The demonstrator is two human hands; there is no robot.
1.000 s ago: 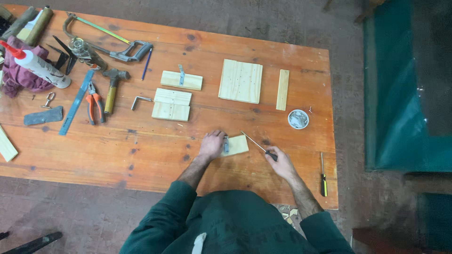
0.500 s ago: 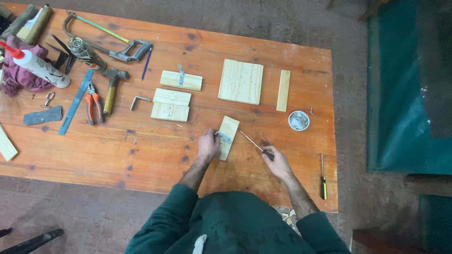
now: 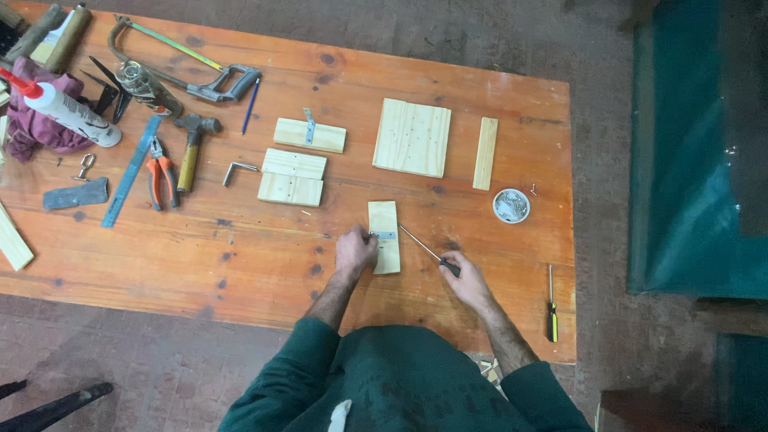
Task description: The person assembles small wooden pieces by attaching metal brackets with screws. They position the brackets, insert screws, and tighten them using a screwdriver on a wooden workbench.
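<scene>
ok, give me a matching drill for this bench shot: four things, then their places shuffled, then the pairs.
Things:
1. small wood block
2. round tin of screws
3. yellow-handled screwdriver
4. hacksaw

Places:
A. far left part of the bench
B. near right edge of the bench
C. under the left hand, right hand beside it with a screwdriver
D. right of the block, below the narrow strip

Pairs: 1-C, 2-D, 3-B, 4-A
</scene>
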